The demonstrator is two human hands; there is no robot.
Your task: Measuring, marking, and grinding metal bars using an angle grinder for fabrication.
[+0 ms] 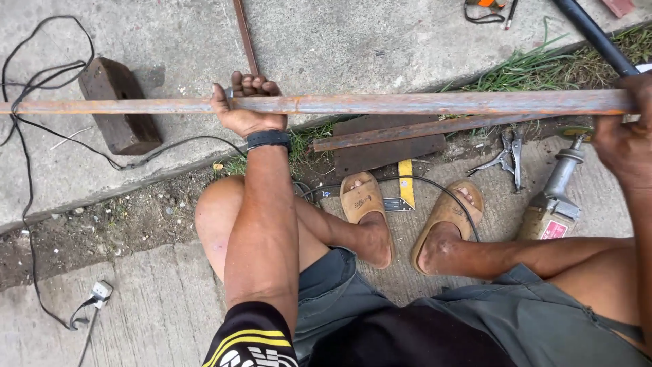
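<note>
Holding a long rusty metal bar (407, 103) flat above the ground, the left hand (246, 109) wraps tight around its middle and the right hand (621, 139) grips its end.

Rusty matt steel bar (407, 103), rough grey concrete floor (339, 41), weathered wooden block (119, 105)

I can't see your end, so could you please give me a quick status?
Left hand and right hand grip the long rusty steel bar, held level. Angle grinder, locking pliers below.
</note>
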